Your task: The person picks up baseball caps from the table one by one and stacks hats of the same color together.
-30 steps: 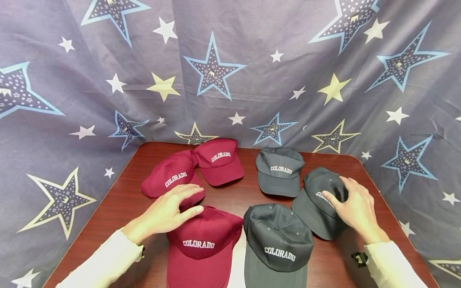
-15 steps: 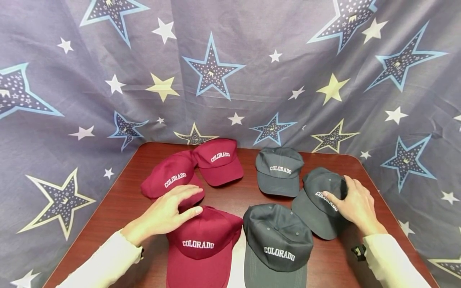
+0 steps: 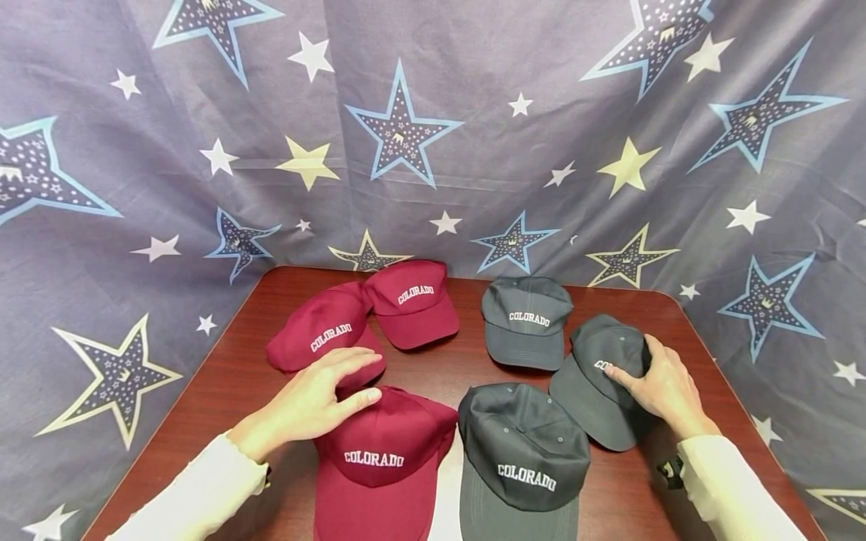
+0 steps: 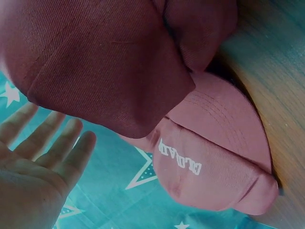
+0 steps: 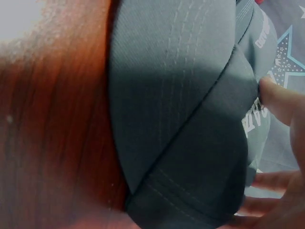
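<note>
My right hand (image 3: 666, 387) holds the crown of the rightmost dark grey baseball cap (image 3: 598, 394), thumb at the front lettering and fingers around the far side. In the right wrist view, that cap's crown (image 5: 200, 143) lies against the thumb and fingertips. My left hand (image 3: 307, 398) hovers with loose, nearly straight fingers over two maroon caps: the near one (image 3: 386, 436), brim toward me, and the left one (image 3: 325, 330), partly hidden. The left wrist view shows the left hand (image 4: 43, 167) beside maroon cloth, holding nothing. All the caps read COLORADO.
Another maroon cap (image 3: 413, 300) and another grey cap (image 3: 526, 319) sit at the back of the brown table (image 3: 467, 353). A large grey cap (image 3: 521, 443) stands in front, beside the near maroon one. A star-patterned cloth (image 3: 433, 98) hangs around the table.
My right hand has shifted slightly left and its thumb covers more of the lettering on the grey cap. The left hand and the other caps have stayed in place.
</note>
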Tool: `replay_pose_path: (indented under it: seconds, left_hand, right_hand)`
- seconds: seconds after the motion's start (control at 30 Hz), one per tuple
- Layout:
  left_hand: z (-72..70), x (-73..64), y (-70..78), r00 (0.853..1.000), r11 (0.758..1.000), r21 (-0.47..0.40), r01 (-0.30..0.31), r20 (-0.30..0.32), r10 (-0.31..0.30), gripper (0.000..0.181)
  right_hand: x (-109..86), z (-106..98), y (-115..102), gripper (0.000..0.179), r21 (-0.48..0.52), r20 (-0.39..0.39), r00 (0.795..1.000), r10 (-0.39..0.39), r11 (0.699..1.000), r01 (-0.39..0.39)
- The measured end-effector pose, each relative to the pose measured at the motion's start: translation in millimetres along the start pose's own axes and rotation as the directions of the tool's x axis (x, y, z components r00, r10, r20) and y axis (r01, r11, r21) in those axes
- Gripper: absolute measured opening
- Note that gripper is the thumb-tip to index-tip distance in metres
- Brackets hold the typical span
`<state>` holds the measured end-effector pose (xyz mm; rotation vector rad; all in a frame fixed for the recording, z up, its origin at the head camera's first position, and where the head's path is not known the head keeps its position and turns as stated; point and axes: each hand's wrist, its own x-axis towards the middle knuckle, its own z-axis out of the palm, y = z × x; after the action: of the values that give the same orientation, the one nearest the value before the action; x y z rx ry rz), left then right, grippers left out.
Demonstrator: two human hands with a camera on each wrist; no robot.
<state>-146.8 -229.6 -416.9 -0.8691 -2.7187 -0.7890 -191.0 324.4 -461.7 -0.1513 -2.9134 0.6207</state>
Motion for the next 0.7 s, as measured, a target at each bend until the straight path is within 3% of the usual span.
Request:
replay_pose_path:
  seconds: [0.33,0.7]
  left_hand:
    - [0.2,1.0,0.1,1.000,1.000,0.012,-0.017,-0.013,0.017,0.057]
    - [1.8,1.2,-0.7,0.999,0.999,0.018,-0.028,-0.026,0.028,0.055]
  right_hand:
    - [0.4,4.3,-0.9,0.098,0.003,-0.012,0.999,0.037,0.999,-0.037]
    - [-2.5,4.9,1.3,0.064,0.034,-0.101,0.994,0.038,0.999,-0.035]
